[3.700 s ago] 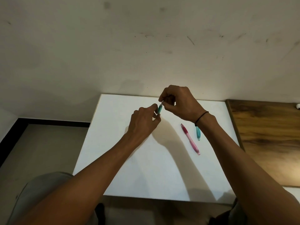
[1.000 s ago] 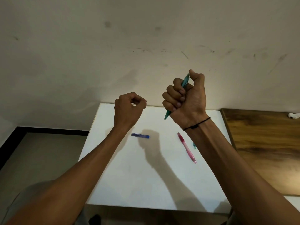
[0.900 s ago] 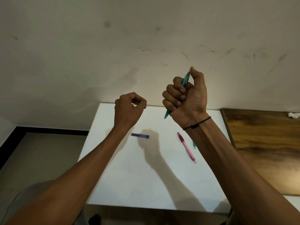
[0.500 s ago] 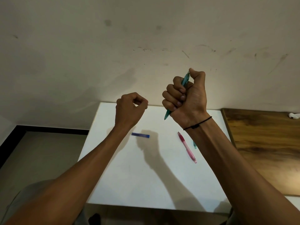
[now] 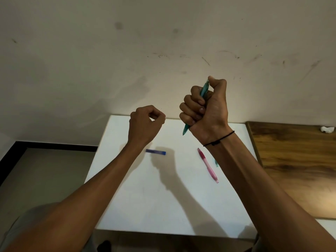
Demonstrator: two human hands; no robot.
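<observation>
Right hand (image 5: 207, 113) fisted around teal pen (image 5: 204, 90), thumb on its upper end, tip downward, raised above white table (image 5: 163, 206). Left hand (image 5: 144, 122) alongside, fingers curled, thumb meeting forefinger. Blue pen part (image 5: 155, 151) and pink pen (image 5: 208, 165) flat on table below.

The right hand (image 5: 205, 113) hides the middle of the teal pen (image 5: 204, 89); only its ends show. The right forearm covers most of a small teal piece (image 5: 216, 163) just right of the pink pen (image 5: 208, 165). Whether the curled left hand (image 5: 145, 122) pinches anything cannot be told. The wooden worktop (image 5: 300, 160) is cut off at the right.
</observation>
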